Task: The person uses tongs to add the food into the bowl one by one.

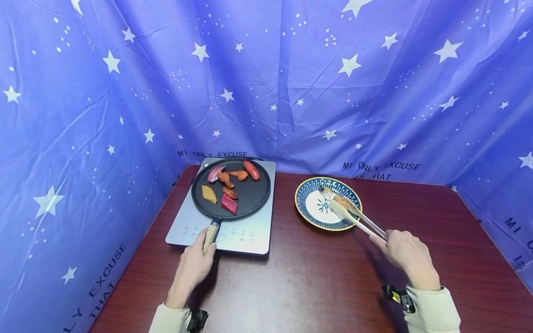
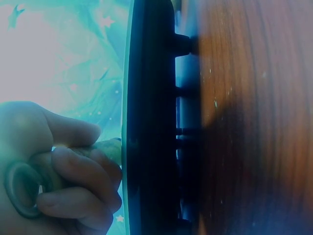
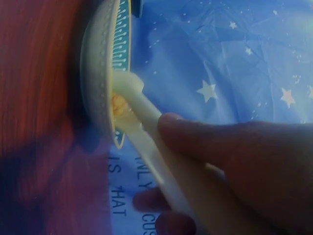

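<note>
In the head view my left hand (image 1: 195, 261) grips the wooden handle (image 1: 211, 236) of a round black frying pan (image 1: 250, 199). In it lie a red sausage (image 1: 251, 170), a yellow slice (image 1: 209, 194), a dark pink slice (image 1: 229, 204), a pink-and-white slice (image 1: 215, 173) and several brown meat pieces. My right hand (image 1: 405, 252) holds pale tongs (image 1: 366, 228), whose ends are down in a blue-and-white plate (image 1: 310, 213). Between the tong arms lies a brown speckled piece of food (image 1: 344, 202) with a silvery end; I cannot tell how firmly they pinch it.
Under the pan stands a silver induction cooker (image 1: 260, 240), on the left of a dark red wooden table (image 1: 308, 282). Blue cloth (image 1: 270, 83) with white stars hangs round the back and sides.
</note>
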Motion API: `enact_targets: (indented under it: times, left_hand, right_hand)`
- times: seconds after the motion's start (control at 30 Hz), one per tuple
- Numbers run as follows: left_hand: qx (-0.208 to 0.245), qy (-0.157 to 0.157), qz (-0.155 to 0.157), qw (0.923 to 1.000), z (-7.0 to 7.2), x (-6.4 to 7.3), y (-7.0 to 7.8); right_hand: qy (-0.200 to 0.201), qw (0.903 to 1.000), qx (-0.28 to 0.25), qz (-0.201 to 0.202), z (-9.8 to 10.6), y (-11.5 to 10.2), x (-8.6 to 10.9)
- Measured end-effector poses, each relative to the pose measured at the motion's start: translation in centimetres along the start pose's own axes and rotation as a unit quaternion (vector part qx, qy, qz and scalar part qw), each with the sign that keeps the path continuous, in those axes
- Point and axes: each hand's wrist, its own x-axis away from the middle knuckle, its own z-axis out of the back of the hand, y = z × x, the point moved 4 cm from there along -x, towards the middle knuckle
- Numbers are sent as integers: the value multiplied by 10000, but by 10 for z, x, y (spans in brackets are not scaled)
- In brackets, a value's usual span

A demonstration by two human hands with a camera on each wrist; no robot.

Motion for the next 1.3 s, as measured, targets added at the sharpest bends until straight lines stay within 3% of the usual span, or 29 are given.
enact_targets:
  times: [0.47,1.0,1.3]
  left_hand:
    - [-34,60,-35,10000,-1,0,-1]
    - [-32,39,-9,10000,-1,1,0]
    - [-54,47,-3,10000,-1,0,0]
  right_hand:
    - [311,9991,-66,295,0,15,-9]
    - [892,9944,-325,473,-13,15,-16]
    - [867,9945,-317,495,-9,15,-15]
